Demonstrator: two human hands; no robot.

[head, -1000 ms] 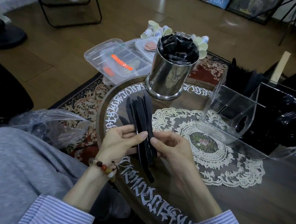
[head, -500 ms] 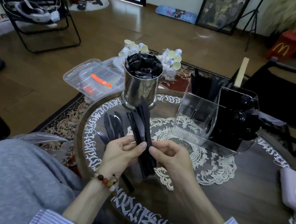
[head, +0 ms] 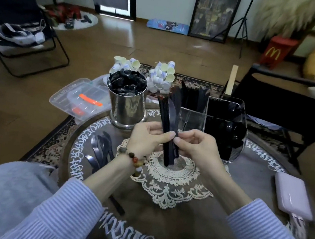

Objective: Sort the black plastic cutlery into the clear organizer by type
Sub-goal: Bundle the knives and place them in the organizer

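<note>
Pinching a bundle of black knives [head: 168, 124] upright between them, the left hand [head: 147, 137] and right hand [head: 196, 148] hover above the counter's [head: 243, 186] middle; the organizer [head: 220, 126], seemingly part-filled, stands near its far edge.

far edge of table [head: 219, 229] crowded: steel cup [head: 128, 106] left, clear organizer [head: 220, 126] right, narrow gap btwn. loose cutlery [head: 100, 152] blocks left edge. pink case [head: 292, 196] at right edge. near-centre doily [head: 169, 186] open.
</note>
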